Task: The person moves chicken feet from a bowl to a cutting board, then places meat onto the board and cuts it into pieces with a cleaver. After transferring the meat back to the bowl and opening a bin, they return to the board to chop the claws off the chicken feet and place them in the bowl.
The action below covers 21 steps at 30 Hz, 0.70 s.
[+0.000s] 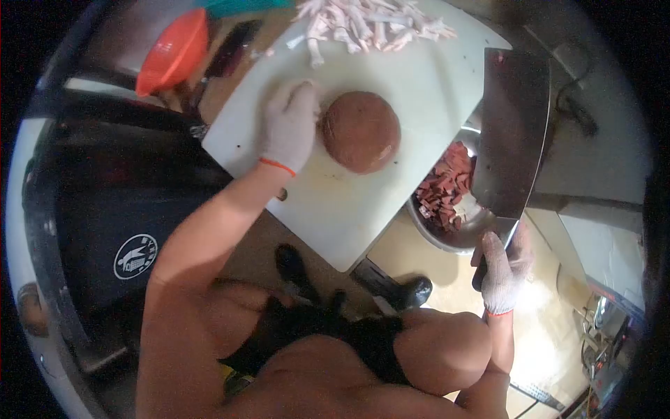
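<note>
Your left fingers [307, 96] are curling beside the round block [361, 133] on the board [342, 216], grasp unclear, your right fingers [493, 246] are gripping the cleaver [515, 133], and the block, probably soft, slippery and fragile, is inviting broad side support.

A pale greenish-white cutting board [335, 223]; on it, a reddish-brown block [361, 133] and pinkish-white feet [359, 26]; beside it, dark-red pieces [448, 183]; left of it, a black bin [84, 230] with a white emblem [136, 256].
</note>
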Motion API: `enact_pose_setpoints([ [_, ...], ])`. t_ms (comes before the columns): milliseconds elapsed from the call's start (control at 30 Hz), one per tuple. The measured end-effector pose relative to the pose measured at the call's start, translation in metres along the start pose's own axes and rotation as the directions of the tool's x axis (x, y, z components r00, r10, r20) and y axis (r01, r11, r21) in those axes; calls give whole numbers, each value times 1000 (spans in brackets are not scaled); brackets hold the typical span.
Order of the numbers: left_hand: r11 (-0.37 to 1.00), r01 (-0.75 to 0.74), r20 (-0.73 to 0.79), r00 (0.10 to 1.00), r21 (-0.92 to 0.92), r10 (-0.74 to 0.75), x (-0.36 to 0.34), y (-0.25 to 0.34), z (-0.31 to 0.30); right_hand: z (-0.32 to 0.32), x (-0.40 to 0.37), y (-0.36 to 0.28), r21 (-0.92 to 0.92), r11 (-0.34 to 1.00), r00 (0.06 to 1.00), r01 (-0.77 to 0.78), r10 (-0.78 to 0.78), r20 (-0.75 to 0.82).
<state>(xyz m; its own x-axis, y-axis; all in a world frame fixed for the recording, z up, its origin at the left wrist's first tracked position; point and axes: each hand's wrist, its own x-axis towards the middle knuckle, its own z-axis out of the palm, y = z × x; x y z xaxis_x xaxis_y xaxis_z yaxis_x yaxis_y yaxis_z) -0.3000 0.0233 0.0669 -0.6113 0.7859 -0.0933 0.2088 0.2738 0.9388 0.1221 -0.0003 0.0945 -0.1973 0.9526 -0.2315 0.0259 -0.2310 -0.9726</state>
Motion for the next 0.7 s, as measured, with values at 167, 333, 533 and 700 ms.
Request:
enact_pose_setpoints([
  [167,784,-620,238,768,39,595,-38,61,42,-12,-11,-4,-73,997,989,-34,23,-149],
  [333,450,-854,756,470,260,456,-82,80,150,-2,-8,-10,-124,992,946,9,-49,-322],
  [533,205,-884,700,460,421,546,-62,78,114,-7,-20,-30,-191,982,965,-3,-47,-257],
  [700,318,-857,795,502,405,341,-8,82,40,-6,-15,-36,-130,990,994,47,-59,-95],
])
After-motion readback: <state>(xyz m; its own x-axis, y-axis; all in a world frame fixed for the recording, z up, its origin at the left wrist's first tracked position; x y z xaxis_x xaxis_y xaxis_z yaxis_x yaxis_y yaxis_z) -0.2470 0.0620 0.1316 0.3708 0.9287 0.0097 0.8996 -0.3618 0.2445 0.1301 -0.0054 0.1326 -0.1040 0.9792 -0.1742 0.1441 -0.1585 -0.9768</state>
